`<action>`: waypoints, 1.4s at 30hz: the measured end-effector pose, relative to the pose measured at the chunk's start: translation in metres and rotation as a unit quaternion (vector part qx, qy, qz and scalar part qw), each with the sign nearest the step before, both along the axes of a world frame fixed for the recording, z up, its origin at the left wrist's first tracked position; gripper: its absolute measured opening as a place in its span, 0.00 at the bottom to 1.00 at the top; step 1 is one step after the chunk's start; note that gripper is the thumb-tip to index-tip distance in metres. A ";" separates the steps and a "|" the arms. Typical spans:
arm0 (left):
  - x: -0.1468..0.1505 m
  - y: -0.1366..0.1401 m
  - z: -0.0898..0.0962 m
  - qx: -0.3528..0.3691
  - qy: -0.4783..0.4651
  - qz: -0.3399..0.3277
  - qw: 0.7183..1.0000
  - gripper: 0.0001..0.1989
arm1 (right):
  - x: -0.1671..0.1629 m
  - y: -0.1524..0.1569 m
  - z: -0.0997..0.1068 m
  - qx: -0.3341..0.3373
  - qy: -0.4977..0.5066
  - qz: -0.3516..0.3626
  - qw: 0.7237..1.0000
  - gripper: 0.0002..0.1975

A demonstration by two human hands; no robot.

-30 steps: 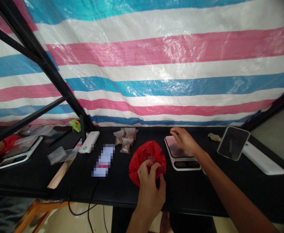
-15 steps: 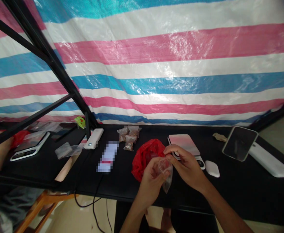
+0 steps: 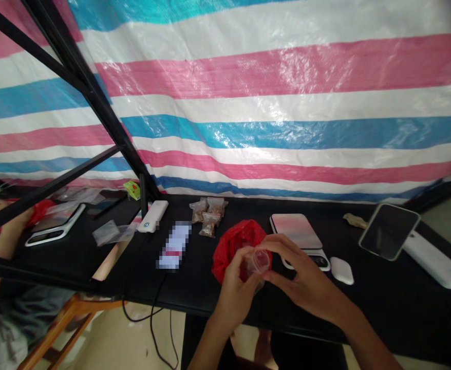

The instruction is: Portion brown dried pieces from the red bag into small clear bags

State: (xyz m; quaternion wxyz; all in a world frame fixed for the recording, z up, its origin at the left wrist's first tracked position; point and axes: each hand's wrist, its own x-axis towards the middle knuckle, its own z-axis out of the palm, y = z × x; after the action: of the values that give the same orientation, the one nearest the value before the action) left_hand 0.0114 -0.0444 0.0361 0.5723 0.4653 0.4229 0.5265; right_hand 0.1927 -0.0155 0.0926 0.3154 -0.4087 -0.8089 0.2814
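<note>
A small clear plastic bag is held between my two hands, its mouth spread into a round opening. My left hand grips the bag's left side with the thumb and fingers closed. On the other side, my right hand pinches the rim with thumb and forefinger. Just behind the hands sits an open red plastic bag, its contents mostly hidden. A white kitchen scale stands behind my right hand. Several small filled clear bags with brownish contents lie farther back on the black table.
A lit phone and a white power bank lie left, with cables hanging off the edge. A white earbud case and a propped phone are right. Beyond the black frame, another person's arm is near another scale.
My right hand has shifted lower on the bag's rim, and the bag's mouth has opened rounder and turned upward. The camera view has moved slightly. Both hands still hold the bag.
</note>
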 end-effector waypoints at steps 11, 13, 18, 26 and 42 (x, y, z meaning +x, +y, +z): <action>-0.027 -0.026 -0.019 0.048 0.227 0.184 0.955 0.14 | -0.010 0.014 -0.050 0.060 -0.033 -0.154 0.986 0.15; -0.031 -0.026 -0.026 0.048 0.282 0.259 0.922 0.12 | -0.013 0.019 -0.067 0.077 -0.110 -0.192 0.972 0.25; -0.028 0.001 -0.042 0.070 0.426 0.290 0.854 0.12 | -0.013 0.031 -0.086 0.013 -0.126 -0.203 0.971 0.16; -0.027 0.037 -0.027 0.059 0.455 0.238 0.856 0.10 | 0.006 0.025 -0.042 0.152 -0.136 -0.247 0.947 0.30; -0.019 0.046 -0.010 0.126 0.558 -0.026 0.820 0.11 | 0.011 0.074 -0.030 0.048 -0.146 -0.022 0.988 0.15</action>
State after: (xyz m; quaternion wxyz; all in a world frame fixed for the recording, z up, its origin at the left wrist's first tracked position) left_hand -0.0074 0.0015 0.0258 0.1883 0.7584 0.5878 0.2096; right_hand 0.2040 0.0582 0.0625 0.2193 -0.4475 -0.8497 0.1721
